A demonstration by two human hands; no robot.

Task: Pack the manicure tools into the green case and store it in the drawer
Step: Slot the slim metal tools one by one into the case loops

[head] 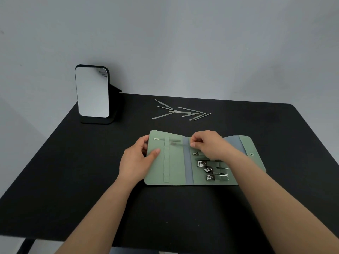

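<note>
Green case (176,162) lies opened flat on the black table (73,162), under both hands. Slim tool (166,139) is threaded under the vertical elastic strap (166,160) on the case's left panel, just beyond the left thumb, tip poking out toward the left hand. Three nail clippers (211,170) sit in slots on the middle panel, right below the right hand; a small pointed tool (195,154) is just under its knuckles. Snap flap (252,154) is out past the right wrist.

Left hand (136,159) grips the case's left edge, thumb pressed flat on the panel, fingers curled round the edge; it pins the case. Right hand (207,143) is pinched closed at the fingertips near the slim tool's right end; blur there, cannot tell if it actually holds the tool end or only touches the fabric.

Step in hand, likely: seating the slim tool under the strap. To do it well: keep the left thumb down so the panel doesn't slide, push the tool along its own length, stay low so the strap doesn't lift, stop once centred.

Loose metal tools (180,111) lie in a scattered bunch well beyond both hands. Most packing not yet done. Standing mirror (92,92) is far off past the left hand. No drawer in view.
</note>
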